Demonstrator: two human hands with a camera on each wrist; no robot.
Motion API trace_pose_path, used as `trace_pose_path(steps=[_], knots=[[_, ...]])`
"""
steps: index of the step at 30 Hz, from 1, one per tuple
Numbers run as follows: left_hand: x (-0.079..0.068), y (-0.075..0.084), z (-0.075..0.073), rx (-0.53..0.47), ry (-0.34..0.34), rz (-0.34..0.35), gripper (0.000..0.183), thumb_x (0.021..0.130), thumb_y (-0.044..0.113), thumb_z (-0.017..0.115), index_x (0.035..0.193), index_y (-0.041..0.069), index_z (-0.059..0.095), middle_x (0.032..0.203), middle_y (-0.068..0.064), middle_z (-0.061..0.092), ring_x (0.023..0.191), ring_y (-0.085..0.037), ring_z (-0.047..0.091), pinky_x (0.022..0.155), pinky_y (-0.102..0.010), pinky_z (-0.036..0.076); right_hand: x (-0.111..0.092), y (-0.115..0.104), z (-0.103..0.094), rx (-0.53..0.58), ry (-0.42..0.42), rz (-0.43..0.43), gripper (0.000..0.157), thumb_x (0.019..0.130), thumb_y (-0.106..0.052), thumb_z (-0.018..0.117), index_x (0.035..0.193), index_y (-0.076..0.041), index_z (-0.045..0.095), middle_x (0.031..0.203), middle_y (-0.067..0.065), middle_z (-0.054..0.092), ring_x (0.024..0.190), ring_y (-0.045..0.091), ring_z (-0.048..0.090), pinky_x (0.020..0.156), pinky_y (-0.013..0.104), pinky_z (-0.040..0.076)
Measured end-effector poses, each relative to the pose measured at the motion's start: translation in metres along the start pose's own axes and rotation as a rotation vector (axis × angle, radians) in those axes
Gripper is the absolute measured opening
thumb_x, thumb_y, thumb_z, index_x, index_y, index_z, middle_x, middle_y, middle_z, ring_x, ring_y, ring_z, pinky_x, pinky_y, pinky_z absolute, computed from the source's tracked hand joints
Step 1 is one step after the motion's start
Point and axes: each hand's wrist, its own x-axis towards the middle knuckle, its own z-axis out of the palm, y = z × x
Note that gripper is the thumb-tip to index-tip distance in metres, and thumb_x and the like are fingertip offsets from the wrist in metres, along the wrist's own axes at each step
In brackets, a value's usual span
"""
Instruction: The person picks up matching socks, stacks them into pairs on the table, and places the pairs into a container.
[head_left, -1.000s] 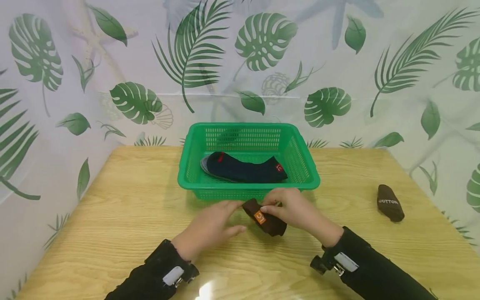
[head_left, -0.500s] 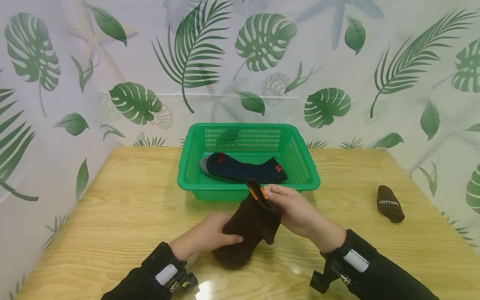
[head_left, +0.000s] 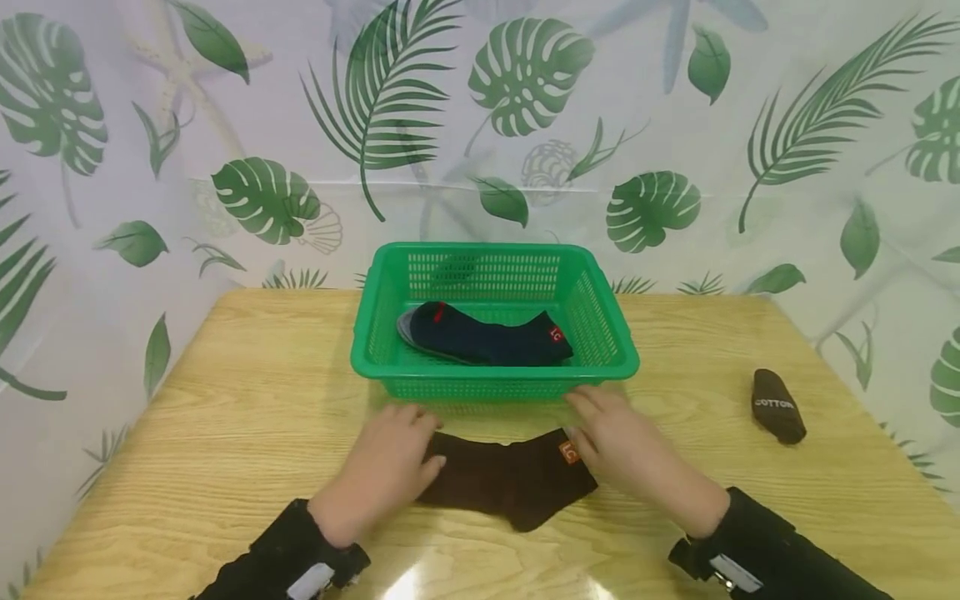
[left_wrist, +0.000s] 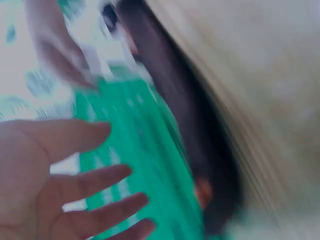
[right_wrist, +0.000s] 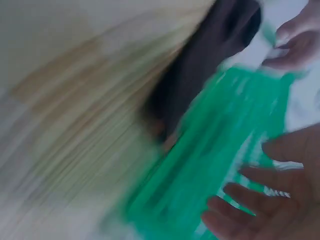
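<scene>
A dark brown sock [head_left: 495,479] with an orange label at its cuff lies stretched out on the table in front of the basket. My left hand [head_left: 382,467] is beside its toe end and covers part of it in the head view. Near the cuff is my right hand [head_left: 637,454]. Both wrist views are blurred, but the left hand's fingers [left_wrist: 102,182] look spread and the right hand's fingers [right_wrist: 255,200] are loosely extended, with nothing held. I cannot tell whether either hand touches the sock.
Behind the sock stands a green plastic basket [head_left: 495,372] holding dark navy socks [head_left: 491,337] with a red label. A small folded brown sock [head_left: 777,407] marked COTTON lies at the right of the wooden table [head_left: 247,400]. A leaf-print cloth [head_left: 450,125] hangs behind.
The brown sock was bunched up in the right hand, then opened out between both hands. It now lies lengthwise on the table, and both hands have let go and moved apart.
</scene>
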Motion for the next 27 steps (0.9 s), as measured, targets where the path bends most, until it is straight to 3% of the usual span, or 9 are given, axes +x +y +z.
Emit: trace_pose_path(steps=[2,4,6,8,11,16,22,27], knots=[[-0.004,0.013,0.002,0.033,-0.115,0.07,0.053,0.086,0.036,0.073,0.128,0.005,0.061,0.132,-0.021,0.055,0.124,-0.039,0.049,0.102,-0.051,0.041,0.0,-0.012,0.005,-0.093,-0.026,-0.135,0.041,0.094,-0.019,0.063,0.127,0.005,0.058,0.13,0.025,0.054,0.117,0.04,0.055,0.095,0.051,0.047],[-0.006,0.022,0.006,0.038,-0.282,0.091,0.066,0.087,0.049,0.069,0.14,0.014,0.052,0.147,-0.02,0.041,0.137,-0.04,0.035,0.107,-0.055,0.034,-0.002,-0.023,0.011,-0.061,-0.193,-0.212,0.05,0.097,-0.033,0.059,0.136,-0.002,0.054,0.142,0.023,0.045,0.127,0.042,0.047,0.098,0.052,0.045],[-0.009,0.023,0.01,0.053,-0.42,0.077,0.078,0.083,0.059,0.067,0.148,0.024,0.043,0.155,-0.02,0.028,0.142,-0.044,0.021,0.107,-0.062,0.028,-0.005,-0.029,0.018,-0.016,-0.392,-0.202,0.064,0.096,-0.049,0.054,0.147,-0.013,0.043,0.154,0.019,0.03,0.137,0.043,0.034,0.103,0.056,0.038],[-0.012,0.019,0.013,0.063,-0.5,0.065,0.085,0.078,0.064,0.068,0.151,0.031,0.036,0.158,-0.019,0.019,0.144,-0.047,0.011,0.106,-0.069,0.023,-0.009,-0.03,0.023,0.018,-0.549,-0.164,0.075,0.091,-0.06,0.052,0.153,-0.023,0.031,0.161,0.014,0.015,0.144,0.044,0.017,0.108,0.061,0.029],[-0.019,0.007,0.016,0.061,-0.55,0.07,0.09,0.075,0.065,0.069,0.152,0.036,0.031,0.16,-0.021,0.012,0.144,-0.049,0.006,0.105,-0.072,0.019,-0.014,-0.027,0.027,0.04,-0.628,-0.12,0.088,0.085,-0.067,0.054,0.156,-0.028,0.019,0.163,0.008,0.006,0.146,0.041,0.004,0.11,0.065,0.017],[-0.023,-0.009,0.012,0.03,-0.6,0.096,0.095,0.074,0.063,0.071,0.153,0.039,0.024,0.16,-0.021,0.003,0.146,-0.042,-0.001,0.109,-0.067,0.014,-0.018,-0.018,0.027,0.074,-0.617,-0.144,0.104,0.082,-0.069,0.057,0.158,-0.02,0.005,0.163,0.005,0.002,0.147,0.036,-0.001,0.111,0.065,0.009],[-0.021,-0.014,0.004,0.014,-0.643,0.071,0.101,0.07,0.06,0.077,0.153,0.043,0.022,0.161,-0.019,0.0,0.146,-0.04,-0.002,0.109,-0.067,0.013,-0.022,-0.009,0.028,0.046,-0.668,-0.208,0.102,0.079,-0.073,0.057,0.157,-0.03,0.007,0.163,0.01,-0.007,0.145,0.042,-0.009,0.108,0.07,0.005],[-0.025,-0.015,0.005,-0.007,-0.648,0.041,0.1,0.069,0.058,0.079,0.152,0.045,0.024,0.16,-0.021,-0.001,0.146,-0.04,-0.004,0.11,-0.067,0.012,-0.024,-0.009,0.027,0.063,-0.699,-0.181,0.101,0.08,-0.073,0.056,0.157,-0.031,0.006,0.162,0.011,-0.011,0.145,0.041,-0.013,0.108,0.069,0.002]])
